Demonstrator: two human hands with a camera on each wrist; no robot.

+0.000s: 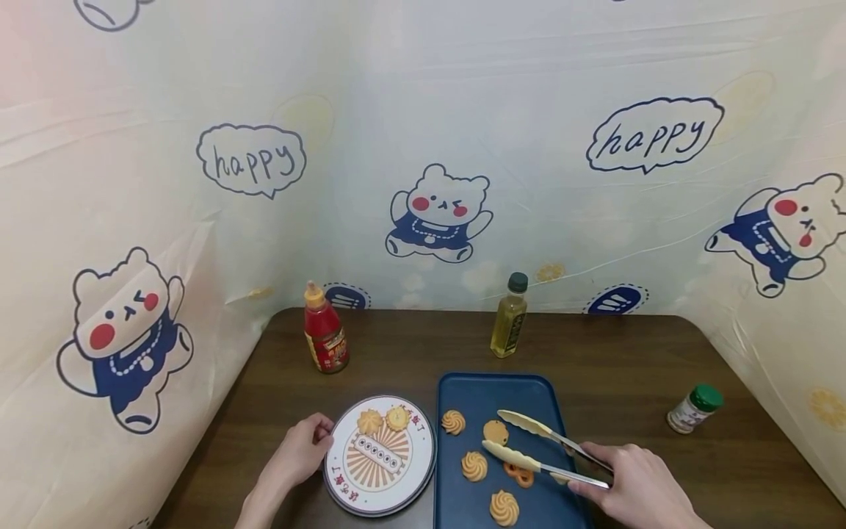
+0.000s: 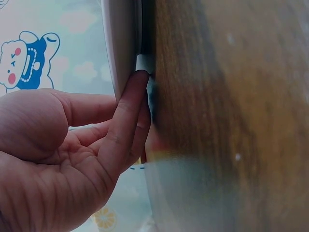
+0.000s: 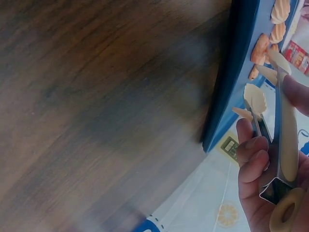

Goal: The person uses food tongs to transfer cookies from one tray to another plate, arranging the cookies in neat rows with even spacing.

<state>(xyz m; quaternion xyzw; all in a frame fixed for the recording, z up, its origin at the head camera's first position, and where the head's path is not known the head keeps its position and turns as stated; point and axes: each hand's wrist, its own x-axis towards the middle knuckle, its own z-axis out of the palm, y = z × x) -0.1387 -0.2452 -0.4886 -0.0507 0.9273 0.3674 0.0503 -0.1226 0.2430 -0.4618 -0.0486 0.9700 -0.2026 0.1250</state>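
My left hand (image 1: 297, 452) pinches the left rim of a white printed plate (image 1: 341, 450); in the left wrist view its fingertips (image 2: 136, 83) reach under the rim. A darker rim shows beneath the plate. Two piped cookies (image 1: 397, 419) lie near its far side. My right hand (image 1: 634, 481) grips metal tongs (image 1: 514, 458) with pale tips, spread apart over the blue baking tray (image 1: 489, 389). A round cookie (image 1: 496, 432) lies between the tips. Swirled cookies (image 1: 474, 466) and a pretzel-shaped one (image 1: 522, 476) rest on the tray, the latter partly hidden by the tongs.
A red sauce bottle (image 1: 327, 334) stands behind the plate at the left. Behind the tray is an oil bottle (image 1: 509, 323). A green-capped jar (image 1: 694, 410) sits on the right of the brown table (image 1: 615, 367). A printed cloth (image 1: 529, 147) hangs behind.
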